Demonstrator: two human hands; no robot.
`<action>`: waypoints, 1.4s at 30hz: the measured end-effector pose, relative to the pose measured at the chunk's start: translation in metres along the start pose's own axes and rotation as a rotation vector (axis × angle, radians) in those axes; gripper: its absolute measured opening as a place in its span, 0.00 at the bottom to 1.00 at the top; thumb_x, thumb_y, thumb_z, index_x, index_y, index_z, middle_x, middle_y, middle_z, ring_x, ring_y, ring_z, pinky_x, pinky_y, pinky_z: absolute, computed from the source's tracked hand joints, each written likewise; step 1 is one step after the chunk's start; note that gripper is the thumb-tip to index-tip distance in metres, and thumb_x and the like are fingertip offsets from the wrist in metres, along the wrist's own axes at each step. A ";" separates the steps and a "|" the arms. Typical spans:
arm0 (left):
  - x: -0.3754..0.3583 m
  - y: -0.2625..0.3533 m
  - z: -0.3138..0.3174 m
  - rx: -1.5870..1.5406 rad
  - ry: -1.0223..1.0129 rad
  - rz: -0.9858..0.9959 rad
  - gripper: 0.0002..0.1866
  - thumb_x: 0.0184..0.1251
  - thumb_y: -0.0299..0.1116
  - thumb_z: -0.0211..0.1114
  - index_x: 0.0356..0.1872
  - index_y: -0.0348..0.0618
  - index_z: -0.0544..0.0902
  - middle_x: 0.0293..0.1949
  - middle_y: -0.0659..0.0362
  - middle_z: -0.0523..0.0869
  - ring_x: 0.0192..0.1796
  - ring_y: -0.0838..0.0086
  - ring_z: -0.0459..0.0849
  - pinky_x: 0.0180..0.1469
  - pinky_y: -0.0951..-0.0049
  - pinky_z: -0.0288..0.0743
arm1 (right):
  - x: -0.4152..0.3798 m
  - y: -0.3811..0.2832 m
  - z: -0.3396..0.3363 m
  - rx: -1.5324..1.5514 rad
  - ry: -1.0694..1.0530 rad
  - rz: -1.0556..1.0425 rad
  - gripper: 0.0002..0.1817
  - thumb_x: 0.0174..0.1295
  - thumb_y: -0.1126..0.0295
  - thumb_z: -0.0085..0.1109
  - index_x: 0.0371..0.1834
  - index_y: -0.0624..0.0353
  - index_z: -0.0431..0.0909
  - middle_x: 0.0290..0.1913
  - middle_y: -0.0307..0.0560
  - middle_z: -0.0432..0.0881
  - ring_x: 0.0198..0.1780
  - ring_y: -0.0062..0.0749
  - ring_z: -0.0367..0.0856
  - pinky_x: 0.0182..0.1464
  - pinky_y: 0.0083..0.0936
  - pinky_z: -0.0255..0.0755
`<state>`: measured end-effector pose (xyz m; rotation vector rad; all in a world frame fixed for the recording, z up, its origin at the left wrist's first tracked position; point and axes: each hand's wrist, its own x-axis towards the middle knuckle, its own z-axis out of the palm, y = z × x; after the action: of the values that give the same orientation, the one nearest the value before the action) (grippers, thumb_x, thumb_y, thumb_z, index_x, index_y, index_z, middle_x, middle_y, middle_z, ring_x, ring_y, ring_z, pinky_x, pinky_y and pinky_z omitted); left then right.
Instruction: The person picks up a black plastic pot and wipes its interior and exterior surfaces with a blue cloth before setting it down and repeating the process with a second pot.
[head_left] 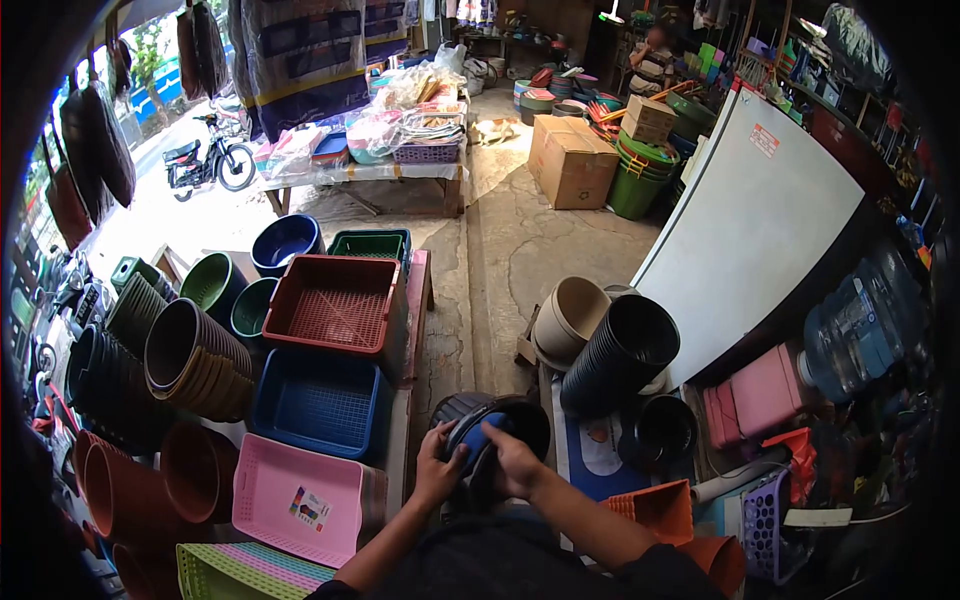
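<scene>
In front of my body, I hold a dark, round plastic pot at a tilt. My left hand wraps round its near left side, fingers curled at the rim. My right hand is closed at the opening, its thumb and fingers against a soft-looking blue cloth. Part of the cloth is hidden by the fingers. Just behind and to the right, another black pot shows its wide rim, overlapped by my right hand.
Left stand stacked baskets, the red, blue and pink ones nearest, beside brown pots. Right are stacked black pots, a beige pot, orange pots and a white panel. A concrete aisle runs ahead; a person sits far back.
</scene>
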<state>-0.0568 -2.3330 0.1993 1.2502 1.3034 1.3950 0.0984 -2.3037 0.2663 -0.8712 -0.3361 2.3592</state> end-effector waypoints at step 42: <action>0.040 0.035 -0.045 -0.567 0.159 -0.508 0.41 0.53 0.11 0.50 0.71 0.51 0.51 0.60 0.47 0.70 0.59 0.54 0.76 0.60 0.52 0.74 | -0.029 -0.026 -0.033 -2.286 -0.031 -1.312 0.21 0.59 0.68 0.53 0.58 0.50 0.73 0.48 0.39 0.76 0.53 0.31 0.74 0.66 0.35 0.59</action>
<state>-0.1052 -2.3047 0.2406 0.4005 1.1092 1.3632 0.1500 -2.2998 0.2671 -0.7195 -2.5879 -0.0660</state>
